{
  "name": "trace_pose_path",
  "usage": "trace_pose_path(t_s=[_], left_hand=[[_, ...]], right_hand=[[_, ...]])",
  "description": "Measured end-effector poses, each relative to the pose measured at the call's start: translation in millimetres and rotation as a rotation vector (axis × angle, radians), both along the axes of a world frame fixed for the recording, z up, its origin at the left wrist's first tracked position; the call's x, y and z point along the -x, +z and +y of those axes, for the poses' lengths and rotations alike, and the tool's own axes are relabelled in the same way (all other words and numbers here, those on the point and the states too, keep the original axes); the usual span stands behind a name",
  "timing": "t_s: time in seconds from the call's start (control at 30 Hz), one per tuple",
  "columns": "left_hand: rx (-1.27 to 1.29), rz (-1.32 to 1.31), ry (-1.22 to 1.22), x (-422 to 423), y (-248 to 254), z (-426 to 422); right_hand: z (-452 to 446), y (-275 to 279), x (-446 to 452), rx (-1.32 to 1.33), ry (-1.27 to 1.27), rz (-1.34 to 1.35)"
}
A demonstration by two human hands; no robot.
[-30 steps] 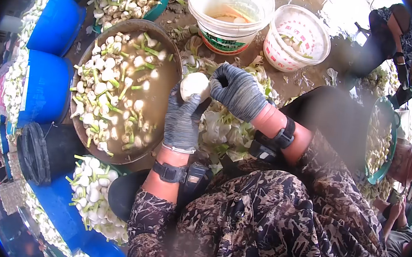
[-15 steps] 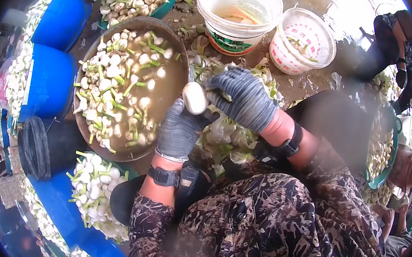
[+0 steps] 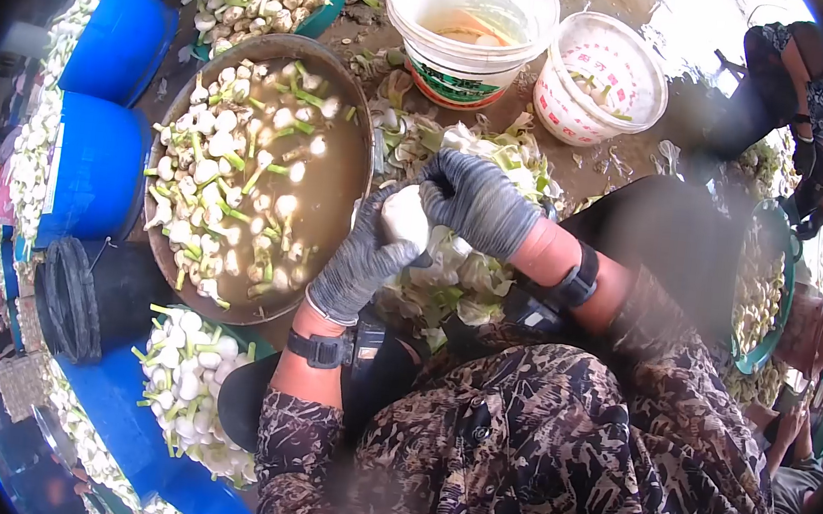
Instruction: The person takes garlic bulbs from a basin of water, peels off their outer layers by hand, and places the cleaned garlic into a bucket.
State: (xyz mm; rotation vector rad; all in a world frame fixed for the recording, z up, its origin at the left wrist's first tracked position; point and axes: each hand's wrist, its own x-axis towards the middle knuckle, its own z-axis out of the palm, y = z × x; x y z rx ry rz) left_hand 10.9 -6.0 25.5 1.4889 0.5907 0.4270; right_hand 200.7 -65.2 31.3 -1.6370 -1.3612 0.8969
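Note:
A white garlic bulb [image 3: 405, 216] is wrapped by the fingers of my left hand [image 3: 363, 260], which wears a grey glove. My right hand [image 3: 482, 202], gloved too, has its fingers curled against the bulb's right side; whether they pinch anything is hidden. Left of both hands stands a wide round basin [image 3: 374, 158] of brown water with garlic bulbs and green stem pieces [image 3: 205, 170] floating in it. Pale peeled skins and leaves [image 3: 465, 273] lie in a heap beneath and behind my hands.
Two white buckets [image 3: 464, 62] [image 3: 590, 85] stand beyond the heap. Blue tubs [image 3: 95, 169], a black bucket [image 3: 116, 296] and piled garlic [image 3: 189, 374] are at the left. A co-worker's arms [image 3: 800, 87] show at the upper right, near a green-rimmed basket [image 3: 776, 316].
The right hand's fingers have come back against the bulb after being lifted off it. The left hand has tilted the bulb and shifted slightly right. The co-worker's hands have moved.

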Motion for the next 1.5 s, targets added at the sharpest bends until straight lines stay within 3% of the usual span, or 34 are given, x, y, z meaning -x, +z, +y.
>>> trace_pose_path(t_s=[0.07, 0.13, 0.23, 0.4, 0.47, 0.53, 0.6, 0.63, 0.67, 0.7, 0.8, 0.83, 0.87, 0.9, 0.93, 0.97, 1.0, 1.07, 1.13, 1.2, 1.27, 1.33, 1.37, 1.43, 1.47, 1.5], left_hand=[[0.141, 0.055, 0.078, -6, 5, -1], [0.283, 0.112, 0.153, -11, 12, -5], [-0.495, 0.17, -0.008, -13, 9, -7], [-0.494, 0.081, 0.025, -9, -3, -9], [-0.227, -0.063, 0.135, -12, -8, -9], [0.285, 0.12, 0.268, -22, 14, -15], [0.264, 0.157, 0.255, -19, -9, -8], [0.032, 0.157, 0.197, -17, -16, -5], [-0.199, 0.153, 0.134, -15, -22, -2], [-0.231, 0.194, 0.1, -15, -9, -4], [-0.303, 0.091, 0.04, -14, -1, -6], [-0.468, 0.181, 0.026, -8, -3, -8], [-0.468, 0.18, 0.022, -4, -5, -10], [-0.053, 0.065, 0.006, -2, -5, -11], [0.358, -0.054, -0.01, -1, -6, -11], [0.478, -0.2, -0.015, 1, -15, -9], [0.471, -0.209, -0.016, -1, -10, -8], [0.597, -0.317, 0.143, -3, 1, -5], [0.506, -0.32, 0.264, -5, -3, -2], [0.051, -0.198, 0.3, -5, -15, 5], [-0.071, -0.105, 0.353, -14, -5, -3], [-0.263, -0.017, 0.298, -19, -3, -6], [-0.051, -0.06, 0.388, -16, -22, -8], [-0.191, -0.052, 0.475, -21, -28, -8], [-0.243, 0.031, 0.508, -17, -39, -8], [-0.134, 0.052, 0.497, -16, -32, -11]], right_hand=[[-4, 13, 6, -0.305, -0.01, -0.389], [-2, 6, 10, -0.314, 0.011, -0.426], [3, -9, 5, -0.135, -0.074, -0.207], [11, -23, -4, 0.169, -0.006, 0.006], [6, -26, 3, -0.061, -0.147, -0.04], [-1, -4, 13, -0.274, -0.137, -0.148], [-2, 2, 18, -0.251, -0.108, -0.252], [0, -4, 16, -0.25, -0.111, -0.25], [4, -16, 11, -0.076, -0.103, -0.122], [7, -18, 6, 0.098, -0.096, 0.005], [10, -20, -8, 0.212, -0.041, 0.116], [12, -31, -18, 0.159, -0.084, 0.117], [15, -43, -29, 0.106, -0.126, 0.116], [18, -46, -37, 0.053, -0.167, 0.114], [21, -48, -44, 0.161, -0.318, 0.107], [18, -50, -49, 0.114, -0.365, -0.23], [16, -50, -53, 0.105, -0.364, -0.237], [14, -50, -58, 0.508, -0.115, -0.524], [-6, -15, -39, 0.349, 0.013, -0.435], [-1, -31, -32, 0.326, 0.076, 0.087], [-7, 24, -17, 0.73, 0.106, 1.008], [0, 9, -10, 0.707, 0.311, 0.965], [7, 5, -10, 0.735, 0.264, 0.861], [31, 23, -15, 0.598, 0.068, 0.722], [40, 21, -23, 0.412, -0.081, 0.923], [57, 21, -41, 0.317, -0.102, 1.066]])
